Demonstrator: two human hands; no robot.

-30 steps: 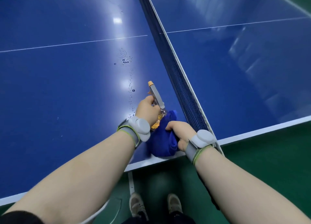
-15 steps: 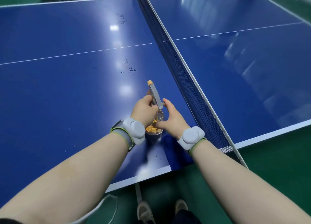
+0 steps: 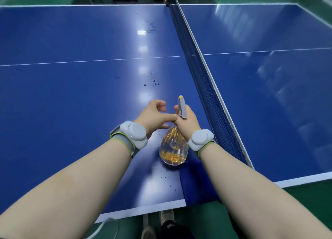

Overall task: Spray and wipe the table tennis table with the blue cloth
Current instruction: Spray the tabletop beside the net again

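Observation:
My right hand point(image 3: 186, 122) grips the neck of a clear spray bottle point(image 3: 173, 149) with amber liquid, its grey head and orange nozzle point(image 3: 182, 106) pointing away over the blue table tennis table point(image 3: 71, 98). Just left of the bottle my left hand point(image 3: 154, 114) hovers with loosely curled fingers and holds nothing; its thumb reaches toward my right hand. The blue cloth point(image 3: 195, 183) lies flat at the table's near edge beside the net, partly under my right forearm. Water droplets point(image 3: 152, 81) dot the surface ahead of the nozzle.
The dark net point(image 3: 203, 80) with a white top band runs diagonally from far centre to the near right. A white centre line point(image 3: 89, 61) crosses the left half. Green floor and my shoes point(image 3: 167, 219) lie below the near edge. Dark furniture legs stand beyond the far edge.
The bottle passed from my left hand to my right. My right hand released the cloth, which now lies on the table. My left hand has come off the bottle.

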